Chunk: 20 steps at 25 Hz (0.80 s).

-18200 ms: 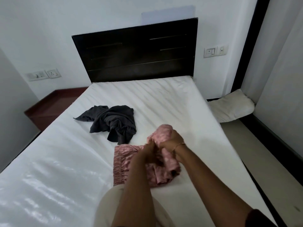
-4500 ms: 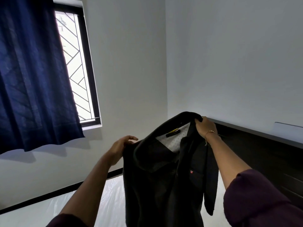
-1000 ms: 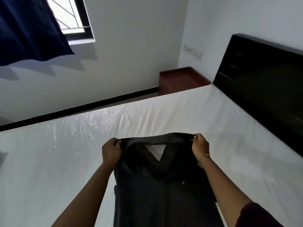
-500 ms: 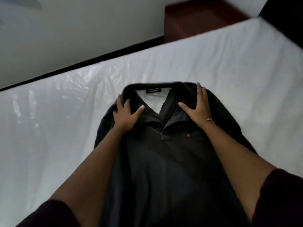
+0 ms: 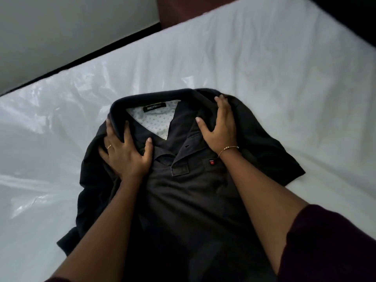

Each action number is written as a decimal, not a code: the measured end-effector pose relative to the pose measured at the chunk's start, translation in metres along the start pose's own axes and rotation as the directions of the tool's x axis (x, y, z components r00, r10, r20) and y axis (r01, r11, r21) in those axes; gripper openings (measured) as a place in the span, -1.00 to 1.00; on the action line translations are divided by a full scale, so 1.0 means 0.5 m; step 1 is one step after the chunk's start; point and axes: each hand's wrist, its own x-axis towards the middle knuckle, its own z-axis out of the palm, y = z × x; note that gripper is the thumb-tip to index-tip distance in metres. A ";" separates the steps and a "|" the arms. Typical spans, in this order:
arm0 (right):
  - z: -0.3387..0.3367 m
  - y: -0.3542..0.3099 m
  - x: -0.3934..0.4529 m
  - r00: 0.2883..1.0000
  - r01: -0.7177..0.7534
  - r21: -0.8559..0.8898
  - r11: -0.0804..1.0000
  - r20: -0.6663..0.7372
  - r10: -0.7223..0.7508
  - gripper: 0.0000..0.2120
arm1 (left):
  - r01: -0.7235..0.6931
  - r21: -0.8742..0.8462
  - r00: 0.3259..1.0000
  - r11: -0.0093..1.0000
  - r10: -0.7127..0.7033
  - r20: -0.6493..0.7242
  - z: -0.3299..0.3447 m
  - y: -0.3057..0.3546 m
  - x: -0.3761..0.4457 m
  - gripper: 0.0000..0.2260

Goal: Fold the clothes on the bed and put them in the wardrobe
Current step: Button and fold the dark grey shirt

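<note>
Polo shirt (image 5: 195,196), dark grey, lies face up on the white bed (image 5: 264,64), collar toward the far edge. Left hand (image 5: 124,153) flat on the left shoulder, fingers spread, gripping nothing. Right hand (image 5: 220,129) flat on the right shoulder, fingers straight, likewise holding nothing.

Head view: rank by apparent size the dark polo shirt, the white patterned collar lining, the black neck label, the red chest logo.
Largest to smallest:
1. dark polo shirt
2. white patterned collar lining
3. black neck label
4. red chest logo
Gaps are clear; all lie on one garment, so nearness hardly matters.
</note>
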 end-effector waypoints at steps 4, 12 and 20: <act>0.013 -0.001 0.013 1.000 -0.022 -0.010 1.000 0.020 0.022 -0.11 | -0.015 -0.078 1.000 0.997 0.016 0.002 0.003 0.002 0.003 -0.23; -0.061 -0.069 0.029 0.905 -0.187 -0.282 0.941 -0.422 0.053 -0.57 | -0.230 -0.544 0.968 0.807 0.134 -0.211 -0.009 0.024 0.027 -0.28; -0.016 -0.197 -0.130 0.826 -0.538 -0.009 0.843 -0.206 0.525 -0.33 | -0.041 -0.670 0.999 0.742 0.029 -0.029 -0.047 0.047 0.000 -0.53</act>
